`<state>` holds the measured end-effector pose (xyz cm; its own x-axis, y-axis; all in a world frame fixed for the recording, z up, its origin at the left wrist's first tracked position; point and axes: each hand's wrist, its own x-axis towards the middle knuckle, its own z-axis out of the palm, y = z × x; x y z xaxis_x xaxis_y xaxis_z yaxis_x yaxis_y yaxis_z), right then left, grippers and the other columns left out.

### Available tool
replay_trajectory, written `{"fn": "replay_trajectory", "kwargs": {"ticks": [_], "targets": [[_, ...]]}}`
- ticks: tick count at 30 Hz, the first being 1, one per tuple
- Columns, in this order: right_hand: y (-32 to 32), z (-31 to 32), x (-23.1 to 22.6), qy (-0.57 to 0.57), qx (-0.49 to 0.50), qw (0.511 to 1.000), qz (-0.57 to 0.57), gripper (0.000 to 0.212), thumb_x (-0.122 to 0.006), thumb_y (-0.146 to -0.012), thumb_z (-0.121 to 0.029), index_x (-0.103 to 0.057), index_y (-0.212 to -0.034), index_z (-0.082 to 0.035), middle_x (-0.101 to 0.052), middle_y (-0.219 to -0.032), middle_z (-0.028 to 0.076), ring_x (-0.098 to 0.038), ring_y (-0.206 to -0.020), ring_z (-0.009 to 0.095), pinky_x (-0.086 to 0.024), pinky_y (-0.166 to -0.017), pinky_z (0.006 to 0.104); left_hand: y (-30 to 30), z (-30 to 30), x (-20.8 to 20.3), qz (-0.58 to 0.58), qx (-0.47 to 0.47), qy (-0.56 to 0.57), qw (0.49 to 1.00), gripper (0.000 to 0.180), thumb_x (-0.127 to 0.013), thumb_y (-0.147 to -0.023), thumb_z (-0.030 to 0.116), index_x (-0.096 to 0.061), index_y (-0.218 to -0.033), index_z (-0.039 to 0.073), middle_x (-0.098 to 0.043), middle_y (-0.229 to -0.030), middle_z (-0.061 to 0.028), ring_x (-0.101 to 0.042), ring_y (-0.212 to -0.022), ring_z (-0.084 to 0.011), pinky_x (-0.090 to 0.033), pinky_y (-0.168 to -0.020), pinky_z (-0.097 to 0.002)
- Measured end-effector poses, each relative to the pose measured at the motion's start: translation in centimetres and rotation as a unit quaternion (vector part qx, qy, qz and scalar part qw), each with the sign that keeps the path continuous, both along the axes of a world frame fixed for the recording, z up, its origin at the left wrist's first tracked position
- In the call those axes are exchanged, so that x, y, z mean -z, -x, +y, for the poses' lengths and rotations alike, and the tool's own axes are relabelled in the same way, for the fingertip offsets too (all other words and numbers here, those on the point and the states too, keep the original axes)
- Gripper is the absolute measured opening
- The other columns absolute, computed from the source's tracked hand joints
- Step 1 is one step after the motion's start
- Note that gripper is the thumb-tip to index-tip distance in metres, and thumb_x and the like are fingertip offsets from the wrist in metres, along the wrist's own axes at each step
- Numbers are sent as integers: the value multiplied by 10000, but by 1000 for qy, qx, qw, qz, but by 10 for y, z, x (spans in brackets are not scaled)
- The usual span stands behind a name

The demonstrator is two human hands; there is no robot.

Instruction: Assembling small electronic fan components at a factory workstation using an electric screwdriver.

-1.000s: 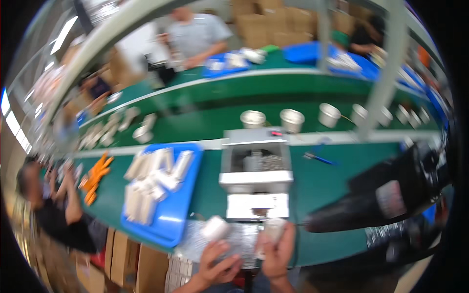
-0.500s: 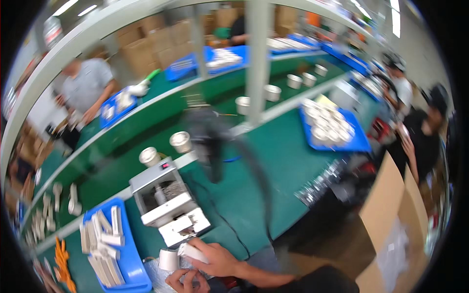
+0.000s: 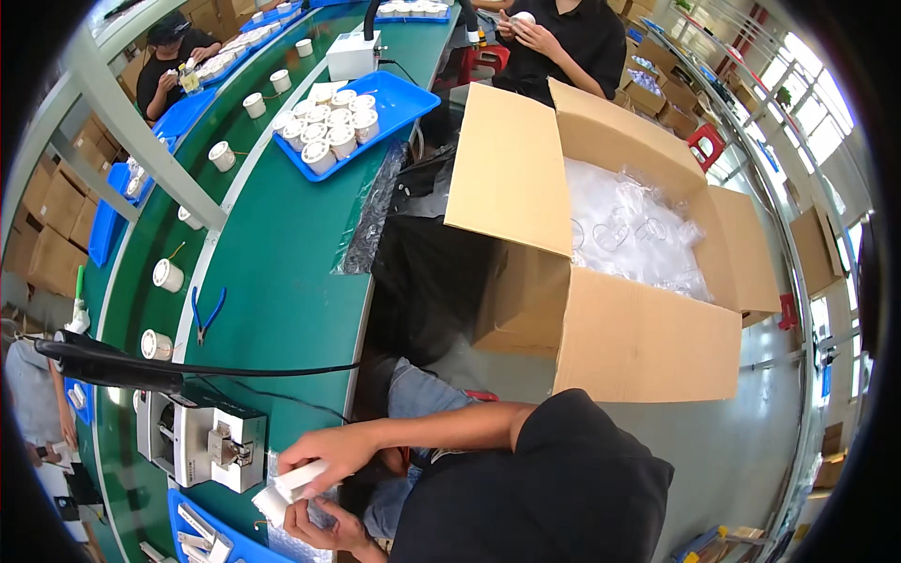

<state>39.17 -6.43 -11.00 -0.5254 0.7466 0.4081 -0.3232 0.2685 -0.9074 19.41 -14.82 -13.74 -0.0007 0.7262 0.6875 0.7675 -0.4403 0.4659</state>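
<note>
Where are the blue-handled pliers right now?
Head view, left side: the blue-handled pliers lie on the green bench, between the white spools and the black cable.

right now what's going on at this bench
A person in a black top holds a small white plastic part between both hands at the edge of a green workbench. Which hand is which is hard to tell, since the view is twisted; the other hand cups the part from below. A grey metal bench machine sits beside them. An open cardboard box of clear plastic bags stands close by on the floor, and other people work farther along the bench.
</note>
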Motion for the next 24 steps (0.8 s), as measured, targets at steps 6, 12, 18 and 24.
{"fn": "replay_trajectory", "kwargs": {"ticks": [6, 12, 18, 24], "targets": [[-69, -44, -20, 109, -30, 984, -136, 354, -767, -975, -260, -630, -1214, -37, -730, -950, 113, -700, -844, 241, -530, -718, 385, 5, -4, 0, -8, 1, 6, 1000, 172, -699, -960, 48, -684, -1099, -51, -603, -1094, -185, -610, -1039, -368, -491, -957, -503], [-102, -45, -60, 103, 54, 964, -240, 347, -756, -977, -307, -659, -1149, -22, -726, -966, 180, -713, -916, 336, -528, -782, 443, 6, -3, 2, 40, -23, -26, 999, 156, -696, -928, 23, -695, -1076, -28, -596, -1088, -174, -602, -1011, -359, -498, -891, -472], [-132, -30, -98, 100, 24, 933, -344, 357, -742, -1003, -310, -664, -1188, -16, -718, -961, 148, -710, -880, 279, -547, -789, 410, 3, -7, -2, -15, -41, 10, 999, 226, -718, -865, -25, -704, -1091, -21, -594, -1077, -163, -598, -986, -347, -499, -877, -442], [-182, -26, -133, 234, -10, 893, -385, 323, -730, -1042, -316, -653, -1191, -40, -670, -908, 30, -645, -754, 103, -521, -670, 296, -4, -9, -6, -49, -50, 11, 997, 294, -746, -788, -31, -723, -1079, 1, -612, -1054, -151, -600, -960, -332, -502, -855, -421]]}}
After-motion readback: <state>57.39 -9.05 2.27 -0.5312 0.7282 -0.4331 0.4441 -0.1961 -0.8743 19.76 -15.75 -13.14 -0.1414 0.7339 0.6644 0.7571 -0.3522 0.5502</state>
